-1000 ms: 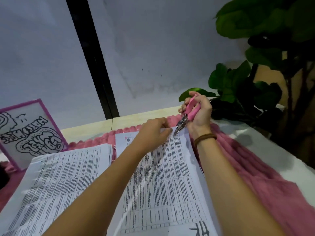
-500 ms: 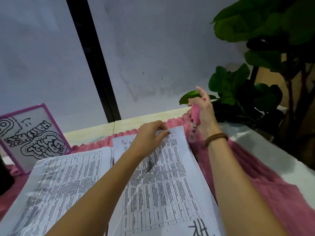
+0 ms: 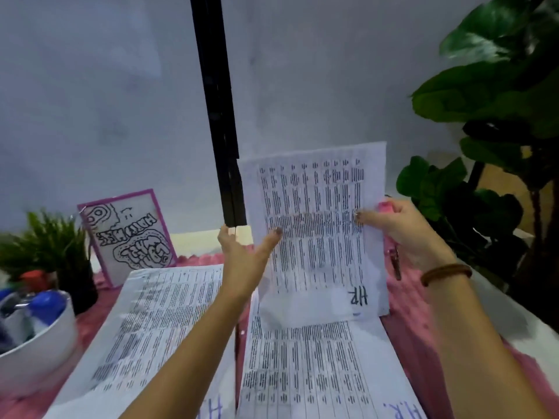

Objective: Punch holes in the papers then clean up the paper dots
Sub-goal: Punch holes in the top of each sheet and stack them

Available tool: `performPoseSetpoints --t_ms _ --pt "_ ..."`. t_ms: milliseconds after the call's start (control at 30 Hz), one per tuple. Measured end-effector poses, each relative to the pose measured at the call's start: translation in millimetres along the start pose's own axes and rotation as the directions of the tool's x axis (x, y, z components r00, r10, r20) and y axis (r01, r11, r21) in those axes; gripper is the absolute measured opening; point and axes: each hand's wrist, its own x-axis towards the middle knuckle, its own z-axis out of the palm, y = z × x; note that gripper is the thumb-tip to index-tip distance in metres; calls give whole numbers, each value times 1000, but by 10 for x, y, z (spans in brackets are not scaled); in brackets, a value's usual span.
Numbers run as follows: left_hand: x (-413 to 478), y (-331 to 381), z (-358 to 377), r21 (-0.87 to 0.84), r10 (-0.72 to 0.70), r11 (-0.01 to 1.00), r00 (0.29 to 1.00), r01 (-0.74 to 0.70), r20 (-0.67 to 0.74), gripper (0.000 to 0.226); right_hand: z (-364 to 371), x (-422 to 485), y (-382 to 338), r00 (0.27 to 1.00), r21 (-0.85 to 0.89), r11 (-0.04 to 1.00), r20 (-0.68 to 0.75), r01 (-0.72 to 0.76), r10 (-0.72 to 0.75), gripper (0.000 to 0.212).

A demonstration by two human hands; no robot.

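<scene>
A printed sheet (image 3: 317, 231) marked "HP" is lifted upright above the table. My left hand (image 3: 245, 255) holds its left edge, thumb on the front. My right hand (image 3: 399, 228) pinches its right edge with the thumb and also grips the pink-handled hole punch (image 3: 393, 261), whose metal jaws hang down below the palm. Under the lifted sheet lies the right stack of printed papers (image 3: 317, 373). A second stack (image 3: 157, 322) lies to its left. No paper dots are visible.
A pink fluffy cloth (image 3: 423, 343) covers the white table (image 3: 514, 322). A white bowl of markers (image 3: 33, 343) stands at the left edge, a small green plant (image 3: 51, 246) and a purple-framed sign (image 3: 127, 234) behind it. A large leafy plant (image 3: 496, 116) fills the right side.
The top sheet has been lifted off the right stack and raised upright between both hands. My right hand, still with the punch, moved from beside the paper to its right edge.
</scene>
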Motion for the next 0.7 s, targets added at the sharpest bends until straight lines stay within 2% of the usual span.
performPoseSetpoints --t_ms 33,67,100,133,267,333,433,533,600,700 --pt "-59 -56 -29 -38 -21 999 994 26 106 79 5 -28 -85 998 2 998 -22 56 -56 23" --pt "-99 -92 -41 -63 17 998 987 -7 160 49 13 -51 -141 993 -3 995 -54 100 -100 30" --pt "-126 -97 -50 -83 67 995 984 -54 165 27 24 -88 -194 988 -14 991 -74 133 -134 34" --pt "-145 -85 -54 -114 107 989 981 -89 159 18 38 -128 -231 984 -20 988 -92 152 -153 35" --pt "-197 -139 -51 -164 188 972 976 -169 107 19 109 -259 -224 972 -48 990 -188 133 -140 22" --pt "-245 -265 -19 -119 139 985 982 -124 127 19 189 -333 -180 969 -88 992 -220 91 -108 10" --pt "-327 -443 3 -60 58 997 990 -50 132 18 289 -413 -115 952 -74 997 -302 33 -54 9" --pt "-366 -459 30 -56 66 997 990 -59 125 13 355 -454 -125 943 -83 996 -330 20 -46 17" --pt "-363 -436 27 10 81 996 987 -83 142 13 397 -461 -169 940 -132 991 -337 9 -54 4" --pt "-350 -342 -22 101 93 989 980 -112 177 14 483 -441 -306 945 -167 986 -323 -7 -48 35"
